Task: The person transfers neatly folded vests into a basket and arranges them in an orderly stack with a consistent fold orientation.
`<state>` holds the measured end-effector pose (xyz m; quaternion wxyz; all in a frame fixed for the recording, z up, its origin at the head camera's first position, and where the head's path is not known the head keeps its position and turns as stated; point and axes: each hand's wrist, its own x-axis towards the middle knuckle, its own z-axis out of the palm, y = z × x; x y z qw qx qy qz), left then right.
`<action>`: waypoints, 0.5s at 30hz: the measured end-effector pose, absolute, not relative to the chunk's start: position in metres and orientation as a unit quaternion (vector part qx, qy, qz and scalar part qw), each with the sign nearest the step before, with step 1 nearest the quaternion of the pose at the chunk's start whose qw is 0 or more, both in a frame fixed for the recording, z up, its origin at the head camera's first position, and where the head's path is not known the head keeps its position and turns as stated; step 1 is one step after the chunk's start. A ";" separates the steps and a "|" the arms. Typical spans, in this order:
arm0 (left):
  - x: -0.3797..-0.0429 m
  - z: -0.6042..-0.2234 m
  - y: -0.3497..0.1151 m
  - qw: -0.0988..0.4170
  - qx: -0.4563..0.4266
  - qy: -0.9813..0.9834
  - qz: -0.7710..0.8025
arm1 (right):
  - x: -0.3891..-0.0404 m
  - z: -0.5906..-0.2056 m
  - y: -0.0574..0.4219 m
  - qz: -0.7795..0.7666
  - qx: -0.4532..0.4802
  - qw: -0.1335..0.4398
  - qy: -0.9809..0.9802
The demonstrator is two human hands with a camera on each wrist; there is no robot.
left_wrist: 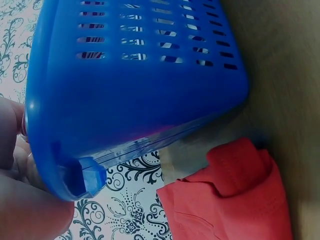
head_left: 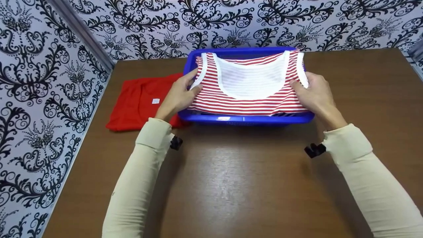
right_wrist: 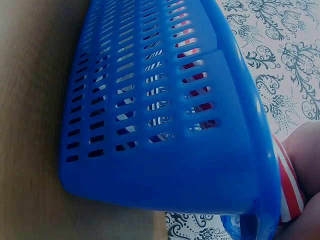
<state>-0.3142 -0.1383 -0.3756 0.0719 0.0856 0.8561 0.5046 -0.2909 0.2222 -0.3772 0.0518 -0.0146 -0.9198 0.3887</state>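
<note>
A red-and-white striped tank top [head_left: 244, 104] with white trim lies folded across the top of a blue plastic basket [head_left: 244, 119]. My left hand [head_left: 181, 94] grips its left side, thumb on top of the stripes by the armhole. On the opposite side my right hand [head_left: 315, 92] pinches the right edge, thumb over the fabric. In the right wrist view a striped edge of the tank top [right_wrist: 287, 185] shows between the basket rim and the fingers. The left wrist view has the left hand [left_wrist: 25, 200] right at the basket's rim, its fingers partly hidden.
A folded red garment [head_left: 140, 102] with a small white label lies on the brown wooden table [head_left: 224, 178], left of the basket and partly behind the left hand. Walls with black floral patterns [head_left: 231, 26] stand behind and to the left. Striped cloth shows through the basket's slots.
</note>
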 end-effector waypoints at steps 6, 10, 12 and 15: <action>-0.314 -0.378 -0.137 0.060 0.089 0.870 0.481 | -0.293 -0.378 0.222 0.378 -0.009 0.058 -0.924; -0.313 -0.379 -0.136 0.050 0.093 0.879 0.466 | -0.293 -0.378 0.222 0.374 -0.007 0.060 -0.926; -0.313 -0.379 -0.136 0.050 0.092 0.877 0.469 | -0.294 -0.378 0.222 0.373 -0.008 0.057 -0.926; -0.314 -0.379 -0.135 0.049 0.090 0.876 0.471 | -0.294 -0.378 0.223 0.373 -0.010 0.059 -0.926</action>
